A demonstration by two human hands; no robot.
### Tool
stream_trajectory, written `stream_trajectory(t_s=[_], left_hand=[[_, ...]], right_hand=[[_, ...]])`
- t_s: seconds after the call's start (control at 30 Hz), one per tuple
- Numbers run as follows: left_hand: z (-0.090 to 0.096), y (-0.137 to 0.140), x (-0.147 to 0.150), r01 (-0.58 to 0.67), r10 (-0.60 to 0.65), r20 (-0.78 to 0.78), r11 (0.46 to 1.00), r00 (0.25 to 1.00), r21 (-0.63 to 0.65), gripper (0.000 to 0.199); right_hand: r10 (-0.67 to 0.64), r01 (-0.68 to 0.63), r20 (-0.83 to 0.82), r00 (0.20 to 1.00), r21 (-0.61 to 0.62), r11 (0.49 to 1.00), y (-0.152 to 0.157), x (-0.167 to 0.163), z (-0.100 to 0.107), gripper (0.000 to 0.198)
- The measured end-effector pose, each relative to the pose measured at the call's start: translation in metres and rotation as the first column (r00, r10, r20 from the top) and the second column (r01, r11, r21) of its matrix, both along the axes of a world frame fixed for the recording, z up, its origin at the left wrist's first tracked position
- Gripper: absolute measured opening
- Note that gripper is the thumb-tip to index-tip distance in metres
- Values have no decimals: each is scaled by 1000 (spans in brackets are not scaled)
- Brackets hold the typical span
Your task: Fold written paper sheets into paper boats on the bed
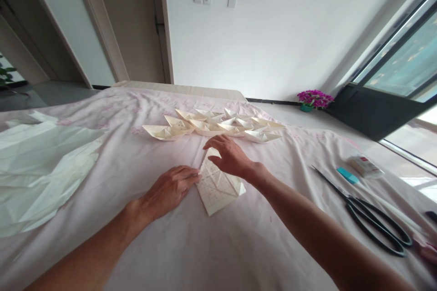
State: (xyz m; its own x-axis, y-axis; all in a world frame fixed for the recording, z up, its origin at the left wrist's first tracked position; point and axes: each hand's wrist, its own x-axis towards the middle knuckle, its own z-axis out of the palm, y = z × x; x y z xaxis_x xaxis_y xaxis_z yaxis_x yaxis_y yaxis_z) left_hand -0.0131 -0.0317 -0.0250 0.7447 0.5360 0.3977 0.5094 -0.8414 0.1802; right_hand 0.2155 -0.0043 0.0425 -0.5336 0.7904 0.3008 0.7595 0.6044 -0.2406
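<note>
A cream, patterned sheet of folded paper [218, 186] lies on the cloth in front of me, crossed by diagonal creases and with a small raised corner at its right. The fingers of my left hand [172, 188] are pressed together at its left edge and grip it there. Over the paper's far end is my right hand [230, 157], its thumb and fingers apart with nothing between them; part of the sheet is hidden beneath it. Just beyond stand several folded paper boats [206, 127] in a cluster.
Loose, crumpled sheets of paper [44, 168] lie at the left on the pinkish tablecloth [153, 254]. To the right are black-handled scissors [351, 200], a blue object [347, 175] and a small white package [365, 166]. Purple flowers [314, 99] stand on the floor beyond.
</note>
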Motion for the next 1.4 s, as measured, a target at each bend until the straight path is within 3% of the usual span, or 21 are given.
stream_trajectory(t_s=[0.1, 0.17, 0.3, 0.43, 0.57, 0.67, 0.83, 1.0, 1.1, 1.17, 1.2, 1.27, 1.4], left_hand=[[0, 4, -4, 10, -10, 4, 999, 1000, -35, 40], [-1, 6, -6, 21, -20, 10, 998, 1000, -63, 44], [-4, 10, -10, 45, -41, 38, 995, 998, -91, 46], [-4, 10, -9, 41, -36, 54, 994, 998, -99, 46], [0, 9, -7, 30, -23, 71, 995, 997, -94, 39], [1, 9, -5, 31, -23, 91, 996, 996, -84, 32], [1, 11, -2, 24, -17, 106, 998, 994, -66, 16], [1, 7, 6, -52, 55, 96, 998, 994, -30, 21], [1, 4, 9, -77, 78, 105, 997, 991, -13, 21], [0, 3, 10, -83, 84, 119, 996, 989, -11, 19], [0, 3, 10, -84, 86, 127, 996, 988, -15, 19], [-1, 3, 11, -90, 95, 145, 995, 985, -38, 17], [-1, 4, 12, -123, 143, 170, 985, 975, -123, 15]], right_hand=[[202, -202, -16, 979, -170, 965, -44, 9, 6, 48], [210, -202, 9, 978, -232, 951, -68, 15, 5, 59], [161, -134, 103, 982, -233, 963, -95, 17, -7, 58], [107, -81, 165, 980, -159, 984, -100, 9, -22, 46], [-58, 75, 131, 990, -129, 989, -98, 3, -28, 28], [-134, 140, 43, 990, -194, 971, -94, 2, -25, 21], [-229, 201, -49, 972, -321, 926, -89, 2, -16, 28], [-230, 119, -171, 958, -494, 861, -98, 5, -9, 33], [-253, 175, -139, 958, -418, 891, -99, 4, -14, 39], [-309, 280, -41, 950, -320, 905, -95, 1, -21, 23], [-344, 334, 17, 939, -279, 900, -91, 0, -25, 17], [-400, 418, 123, 908, -218, 882, -84, -1, -31, 25], [-446, 483, 229, 865, -148, 863, -74, -1, -37, 29]])
